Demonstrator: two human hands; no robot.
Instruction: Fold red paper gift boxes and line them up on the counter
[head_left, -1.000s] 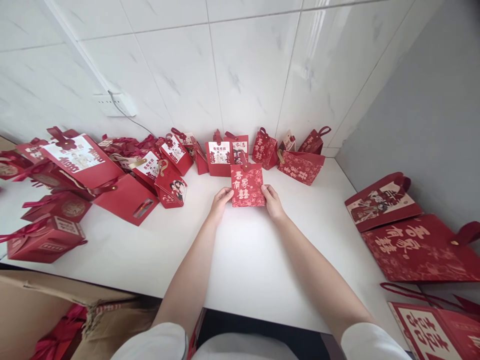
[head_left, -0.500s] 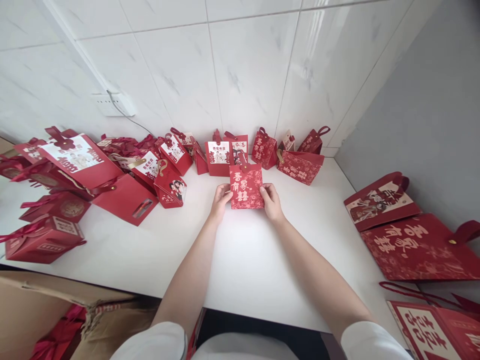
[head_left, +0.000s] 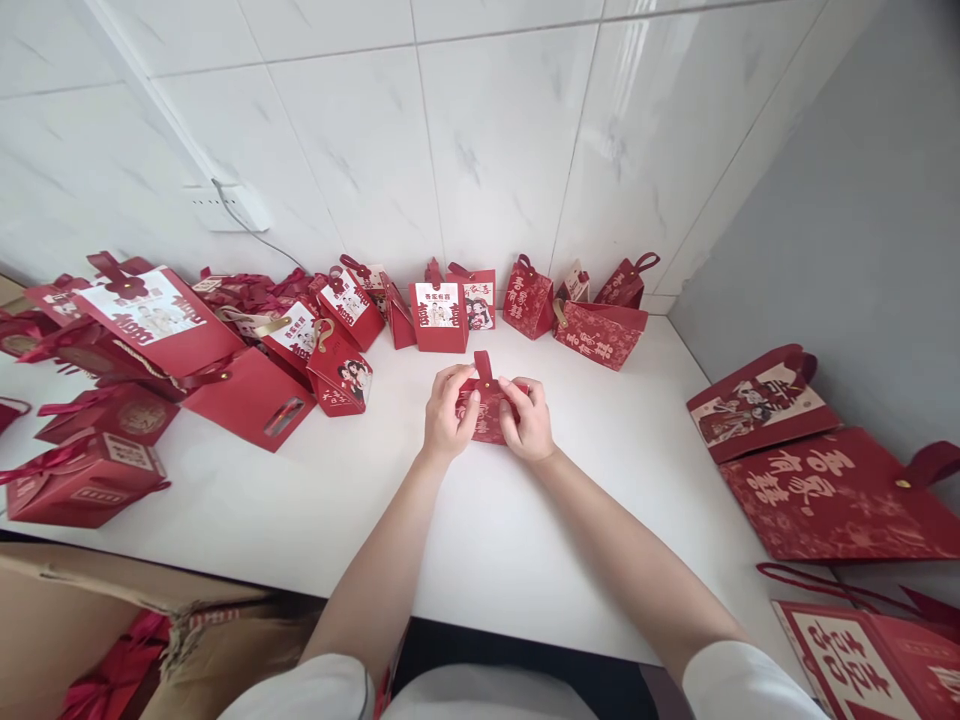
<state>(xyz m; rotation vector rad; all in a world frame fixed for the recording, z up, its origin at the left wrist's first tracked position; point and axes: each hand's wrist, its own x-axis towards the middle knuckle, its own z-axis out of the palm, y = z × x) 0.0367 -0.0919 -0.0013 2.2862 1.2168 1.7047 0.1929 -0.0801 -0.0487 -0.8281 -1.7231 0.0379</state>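
Note:
A small flat red gift bag [head_left: 487, 408] with gold characters and a short red tab on top sits on the white table [head_left: 495, 520], just in front of the row of bags by the wall. My left hand [head_left: 448, 412] grips its left side, fingers curled over the front. My right hand [head_left: 527, 418] grips its right side the same way. Both hands cover most of the bag's face and press it inward.
Many red gift bags and boxes [head_left: 439, 315] line the tiled wall and crowd the table's left side [head_left: 150, 320]. Larger flat red bags [head_left: 840, 495] lie at the right. An open cardboard box [head_left: 112, 630] with red ribbon stands at the lower left.
The bag was held upright by its lower edges with its face showing. Now it has come down and toward me, and both hands have closed over its front.

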